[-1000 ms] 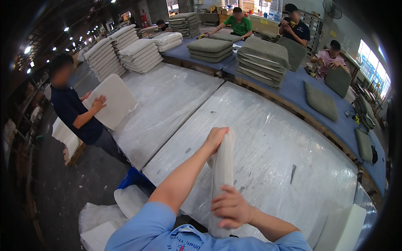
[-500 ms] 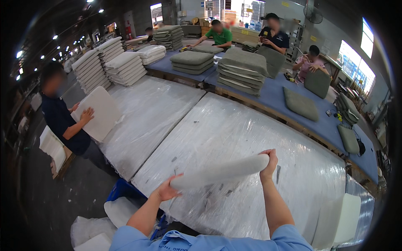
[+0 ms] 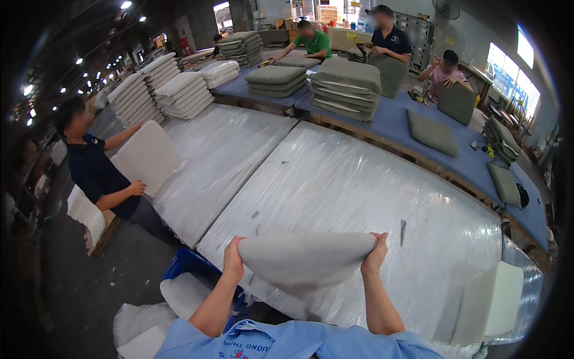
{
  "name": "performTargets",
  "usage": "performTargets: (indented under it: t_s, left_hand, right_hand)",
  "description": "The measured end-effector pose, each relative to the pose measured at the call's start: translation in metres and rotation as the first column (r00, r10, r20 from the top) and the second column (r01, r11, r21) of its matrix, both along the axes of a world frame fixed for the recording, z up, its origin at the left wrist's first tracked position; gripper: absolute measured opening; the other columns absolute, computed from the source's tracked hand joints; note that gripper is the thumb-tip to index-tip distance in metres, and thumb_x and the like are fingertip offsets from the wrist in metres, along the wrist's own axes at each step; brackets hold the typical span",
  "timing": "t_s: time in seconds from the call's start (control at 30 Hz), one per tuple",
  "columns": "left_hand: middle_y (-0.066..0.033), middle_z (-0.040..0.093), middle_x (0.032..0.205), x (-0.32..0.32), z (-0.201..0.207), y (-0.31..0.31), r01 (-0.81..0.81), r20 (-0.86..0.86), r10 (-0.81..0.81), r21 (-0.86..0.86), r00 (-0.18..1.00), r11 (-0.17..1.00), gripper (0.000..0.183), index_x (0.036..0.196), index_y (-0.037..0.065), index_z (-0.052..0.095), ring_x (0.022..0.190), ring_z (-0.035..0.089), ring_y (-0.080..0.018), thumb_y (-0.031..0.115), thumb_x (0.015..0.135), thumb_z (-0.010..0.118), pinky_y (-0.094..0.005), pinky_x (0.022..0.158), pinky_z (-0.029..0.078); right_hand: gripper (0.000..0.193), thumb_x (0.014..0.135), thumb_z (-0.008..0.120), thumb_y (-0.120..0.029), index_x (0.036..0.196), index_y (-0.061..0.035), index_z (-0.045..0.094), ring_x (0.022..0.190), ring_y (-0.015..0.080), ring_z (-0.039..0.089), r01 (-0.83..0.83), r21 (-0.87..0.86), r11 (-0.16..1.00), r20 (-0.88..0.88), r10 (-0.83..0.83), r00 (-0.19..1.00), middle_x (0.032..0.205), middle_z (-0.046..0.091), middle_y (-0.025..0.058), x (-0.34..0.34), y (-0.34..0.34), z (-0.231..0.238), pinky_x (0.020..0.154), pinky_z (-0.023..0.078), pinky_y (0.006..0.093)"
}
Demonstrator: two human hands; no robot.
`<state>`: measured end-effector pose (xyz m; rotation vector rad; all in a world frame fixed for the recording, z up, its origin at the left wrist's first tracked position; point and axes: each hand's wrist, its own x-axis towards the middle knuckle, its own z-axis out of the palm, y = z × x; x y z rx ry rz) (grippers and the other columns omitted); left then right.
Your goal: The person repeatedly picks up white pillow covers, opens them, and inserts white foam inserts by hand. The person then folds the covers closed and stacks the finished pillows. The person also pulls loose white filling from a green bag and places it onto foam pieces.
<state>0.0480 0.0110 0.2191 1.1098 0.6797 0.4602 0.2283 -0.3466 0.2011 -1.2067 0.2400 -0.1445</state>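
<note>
A whitish seat cushion pad (image 3: 306, 262) hangs between my two hands above a table (image 3: 335, 173) wrapped in clear plastic film. Its far edge runs nearly level, and its broad face tilts down toward me. My left hand (image 3: 234, 258) grips the pad's left corner, while my right hand (image 3: 375, 253) is closed on the right corner. Some of the fingers on both hands are hidden behind the pad. Another white foam pad (image 3: 502, 299) stands at the table's near right edge.
Left, a co-worker (image 3: 101, 161) holds a white pad (image 3: 149, 157) over the adjoining wrapped table. Beyond, a blue-topped table (image 3: 394, 119) carries stacked green-grey cushions (image 3: 347, 90), with several people behind it. White pads (image 3: 182, 96) are piled far left. A blue bin (image 3: 185, 263) stands near my left arm.
The pad has turned from edge-on to showing its broad face, and its right end has dropped level. My left hand moved up. The co-worker at left shifted their grip on their pad.
</note>
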Motion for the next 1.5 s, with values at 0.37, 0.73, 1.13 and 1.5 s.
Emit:
performTargets:
  t_s: [0.37, 0.73, 1.13, 1.5]
  left_hand:
    - [-0.0088, 0.070, 0.099, -0.023, -0.022, -0.026, -0.135, 0.035, 0.134, 0.049, 0.990, 0.990, 0.054, 0.106, 0.000, 0.070, 0.095, 0.063, -0.0186, 0.045, 0.109, 0.040, -0.0344, 0.087, 0.048]
    - [-0.0089, 0.071, 0.104, -0.047, -0.038, -0.033, -0.105, 0.040, 0.104, 0.014, 0.994, 0.994, 0.057, 0.111, 0.001, 0.069, 0.102, 0.063, -0.0188, 0.049, 0.110, 0.038, -0.0345, 0.096, 0.046]
    - [-0.0059, 0.067, 0.113, -0.078, 0.005, -0.072, -0.038, 0.000, 0.044, 0.504, 0.999, 0.863, 0.050, 0.123, 0.002, 0.067, 0.105, 0.058, -0.0152, 0.039, 0.113, 0.035, -0.0303, 0.097, 0.043]
    - [-0.0084, 0.062, 0.134, -0.098, -0.015, -0.067, -0.039, 0.184, 0.020, 0.103, 0.983, 0.994, 0.043, 0.129, 0.001, 0.063, 0.121, 0.055, -0.0158, 0.029, 0.112, 0.035, -0.0300, 0.106, 0.040]
  right_hand:
    - [0.058, 0.108, 0.045, -0.043, 0.086, 0.0033, 0.072, 0.081, 0.0154, 0.059, -0.093, -0.198, 0.976, 0.094, 0.113, 0.989, 0.082, 0.068, 0.0059, 0.003, -0.018, -0.011, 0.079, 0.046, 0.0315]
    - [0.058, 0.109, 0.039, -0.045, 0.092, 0.0008, 0.070, 0.086, 0.0205, 0.064, -0.127, -0.184, 0.975, 0.094, 0.146, 0.985, 0.089, 0.070, 0.0102, -0.015, -0.026, -0.014, 0.083, 0.050, 0.0351]
    - [0.056, 0.110, 0.035, -0.039, 0.092, 0.0017, 0.069, 0.090, 0.0228, 0.066, -0.186, -0.133, 0.973, 0.061, 0.196, 0.979, 0.091, 0.072, 0.0133, -0.032, -0.045, -0.013, 0.088, 0.050, 0.0367]
    - [0.058, 0.110, 0.030, -0.039, 0.097, 0.0028, 0.068, 0.097, 0.0246, 0.065, -0.276, -0.164, 0.947, 0.045, 0.287, 0.957, 0.099, 0.072, 0.0167, -0.048, -0.062, -0.018, 0.094, 0.049, 0.0382]
